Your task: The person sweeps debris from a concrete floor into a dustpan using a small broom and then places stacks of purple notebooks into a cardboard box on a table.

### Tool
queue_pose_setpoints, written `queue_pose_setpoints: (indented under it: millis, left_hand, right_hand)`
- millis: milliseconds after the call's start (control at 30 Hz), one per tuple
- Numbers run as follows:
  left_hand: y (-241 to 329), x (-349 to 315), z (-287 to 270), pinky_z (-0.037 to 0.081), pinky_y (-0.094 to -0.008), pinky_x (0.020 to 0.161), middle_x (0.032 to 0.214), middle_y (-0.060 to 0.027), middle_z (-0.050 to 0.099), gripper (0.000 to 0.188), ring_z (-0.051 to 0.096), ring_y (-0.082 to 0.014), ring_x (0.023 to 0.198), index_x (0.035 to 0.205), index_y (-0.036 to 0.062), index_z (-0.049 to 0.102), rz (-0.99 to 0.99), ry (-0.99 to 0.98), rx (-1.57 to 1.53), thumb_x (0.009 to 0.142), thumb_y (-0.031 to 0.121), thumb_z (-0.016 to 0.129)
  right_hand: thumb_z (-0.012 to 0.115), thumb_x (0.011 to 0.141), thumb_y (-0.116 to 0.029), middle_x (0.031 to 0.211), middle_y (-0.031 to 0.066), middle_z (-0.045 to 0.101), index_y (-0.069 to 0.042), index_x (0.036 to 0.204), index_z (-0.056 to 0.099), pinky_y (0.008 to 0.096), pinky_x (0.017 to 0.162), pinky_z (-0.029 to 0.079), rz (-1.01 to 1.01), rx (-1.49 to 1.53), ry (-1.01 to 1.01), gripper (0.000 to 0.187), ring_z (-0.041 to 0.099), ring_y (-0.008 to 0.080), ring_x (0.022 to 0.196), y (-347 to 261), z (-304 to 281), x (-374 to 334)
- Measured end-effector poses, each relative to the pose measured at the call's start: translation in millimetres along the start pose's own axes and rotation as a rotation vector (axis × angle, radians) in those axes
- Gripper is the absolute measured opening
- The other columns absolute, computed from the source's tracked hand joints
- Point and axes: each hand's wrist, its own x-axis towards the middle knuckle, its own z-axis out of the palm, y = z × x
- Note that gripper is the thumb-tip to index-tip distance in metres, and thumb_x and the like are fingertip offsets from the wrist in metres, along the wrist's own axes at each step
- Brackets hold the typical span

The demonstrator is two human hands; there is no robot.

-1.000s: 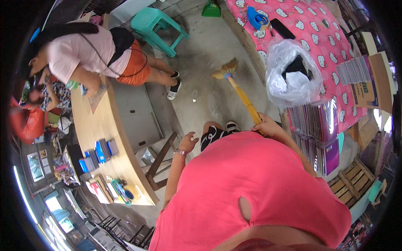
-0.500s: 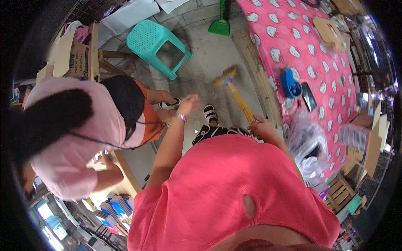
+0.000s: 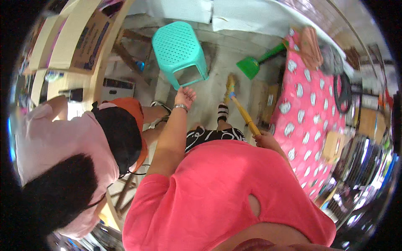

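- Our right hand [image 3: 264,140] grips the broom [image 3: 243,115]; left hand [image 3: 185,97] half-open by far teal stool [image 3: 178,42], contact unclear
- Co-worker [image 3: 119,136] crowds our left
- Far-left carton [image 3: 88,44]: dark print

Pink tablecloth [image 3: 302,117], open cardboard box [image 3: 88,44]

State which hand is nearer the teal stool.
Left. The left hand appears at the near edge of the teal stool; the right hand, well right of it, grips the broom.

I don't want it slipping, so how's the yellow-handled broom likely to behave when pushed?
The broom has a stiff-looking straight handle, so probably won't flex. Its straw-like bristles likely bend under pressure. The slim, round-looking handle could twist in the right hand.
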Motion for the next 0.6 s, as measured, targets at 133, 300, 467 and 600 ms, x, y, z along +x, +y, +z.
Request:
queue_pose_setpoints:
  millis: [133,300,467,600]
  left_hand:
    - [3.9,7.5,9.8,0.043,-0.0450,0.083,0.099,-0.0134,0.055,0.042,0.053,-0.0310,0.088,0.096,0.0052,0.052,0.023,0.141,-0.182,0.090,0.045,0.038]
    - [17.2,41.9,18.9,0.040,-0.0461,0.087,0.099,-0.0133,0.054,0.043,0.051,-0.0302,0.090,0.094,0.0043,0.052,0.035,0.222,-0.446,0.089,0.045,0.040]
    - [28.5,98.3,27.9,0.034,-0.0472,0.092,0.115,-0.0137,0.049,0.054,0.046,-0.0294,0.103,0.110,0.0029,0.047,0.014,0.282,-0.564,0.087,0.051,0.039]
    - [34.9,134.3,48.4,0.026,-0.0471,0.100,0.128,-0.0151,0.040,0.068,0.037,-0.0316,0.116,0.127,0.0039,0.035,0.005,0.316,-0.689,0.085,0.057,0.039]
  right_hand:
    - [0.058,0.082,-0.019,0.055,-0.0013,0.043,-0.003,0.093,0.052,0.0268,0.036,0.032,-0.147,-0.539,0.127,0.021,0.041,0.0102,0.041,-125.8,-10.8,17.4]
    - [0.060,0.081,-0.020,0.057,0.0001,0.047,-0.005,0.090,0.053,0.0253,0.039,0.035,-0.123,-0.672,-0.014,0.019,0.045,0.0097,0.046,-246.1,-0.6,55.9]
    - [0.061,0.079,-0.019,0.064,-0.0003,0.048,-0.006,0.091,0.051,0.0225,0.039,0.035,-0.039,-0.666,-0.113,0.020,0.044,0.0087,0.046,-330.4,14.4,105.4]
    - [0.058,0.080,-0.018,0.070,0.0002,0.049,-0.007,0.092,0.051,0.0206,0.039,0.035,0.051,-0.576,-0.101,0.018,0.045,0.0080,0.049,-391.8,37.0,131.4]
